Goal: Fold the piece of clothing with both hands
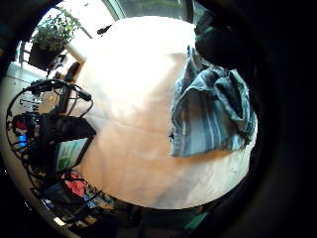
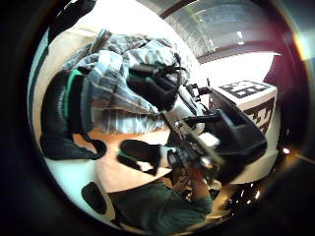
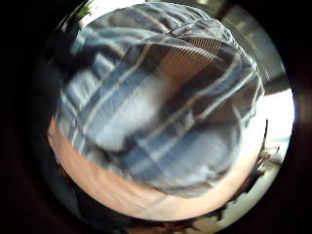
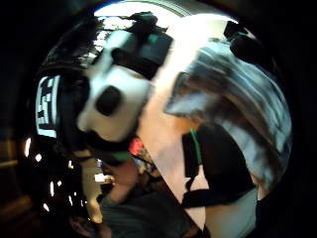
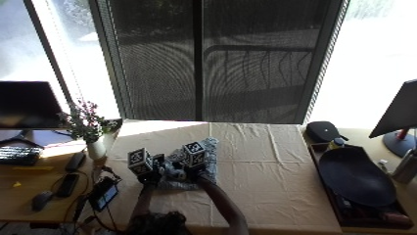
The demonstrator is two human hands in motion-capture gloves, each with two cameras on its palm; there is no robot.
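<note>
On my left I see the left hand (image 5: 147, 172) at the left edge of the striped blue-grey garment (image 5: 186, 166); in its thumb-side palm view gloved fingers (image 2: 64, 115) curl round a bunched fold of the cloth, so it is gripping it. Just beside it, the right hand (image 5: 189, 169) sits on the same heap. Its little-finger-side view is filled with striped fabric (image 3: 161, 97) lying close under the palm, and I cannot tell whether its fingers are curled or straight. The garment lies crumpled on the cream tablecloth (image 5: 273, 166), near the table's left part, close in front of me. From the outside view its bulk runs away from me toward the window, with the far end past both hands. It is too rumpled for me to tell collar from hem.
</note>
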